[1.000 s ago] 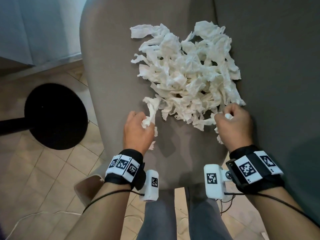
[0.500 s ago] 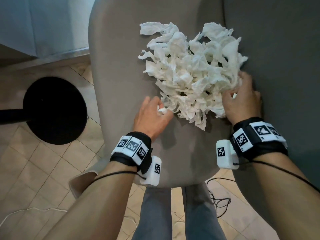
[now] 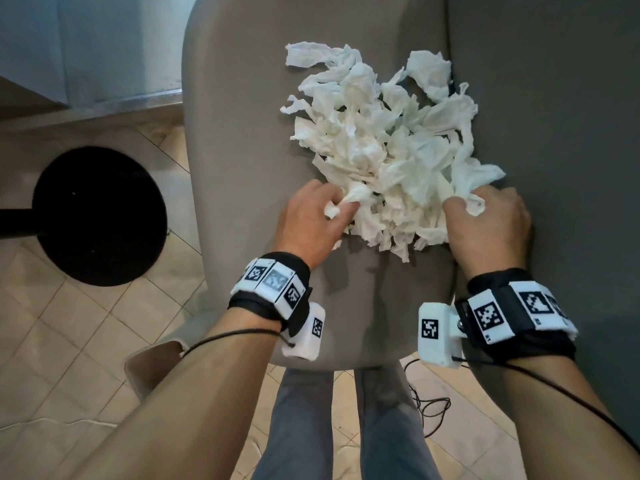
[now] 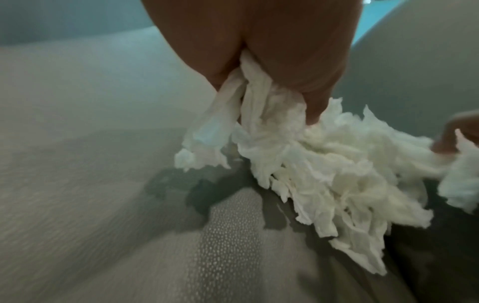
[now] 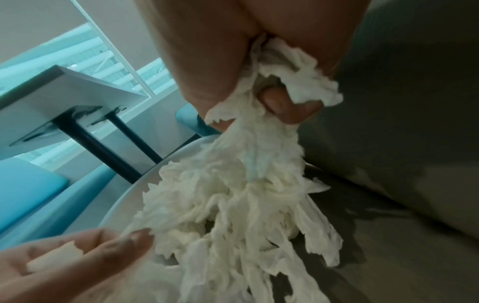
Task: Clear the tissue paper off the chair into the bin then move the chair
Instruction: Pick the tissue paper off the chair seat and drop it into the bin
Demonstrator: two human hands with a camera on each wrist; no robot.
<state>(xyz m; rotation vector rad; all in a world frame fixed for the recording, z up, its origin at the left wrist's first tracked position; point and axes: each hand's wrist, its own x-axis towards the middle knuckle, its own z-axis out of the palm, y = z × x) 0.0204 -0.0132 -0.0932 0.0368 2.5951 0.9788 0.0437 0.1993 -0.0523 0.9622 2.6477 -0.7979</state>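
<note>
A heap of torn white tissue paper (image 3: pixel 384 147) lies on the seat of a beige fabric chair (image 3: pixel 235 109). My left hand (image 3: pixel 313 220) is at the heap's near left edge and pinches strips of tissue (image 4: pixel 249 114). At the near right edge, beside the chair's darker backrest (image 3: pixel 554 133), my right hand (image 3: pixel 485 220) grips a bunch of tissue (image 5: pixel 274 86). Most of the heap (image 5: pixel 233 205) lies loose on the seat beyond both hands. No bin shows in any view.
A round black table base (image 3: pixel 100 216) stands on the tiled floor left of the chair. A white table on black legs (image 5: pixel 64 98) and teal seats appear beyond the chair. My legs (image 3: pixel 346 420) stand at the seat's front edge, with a black cable (image 3: pixel 429 407) on the floor.
Both hands had reached deeper along the heap's sides and have now drawn back toward me. The heap is bunched tighter between them, with tissue gathered in each hand.
</note>
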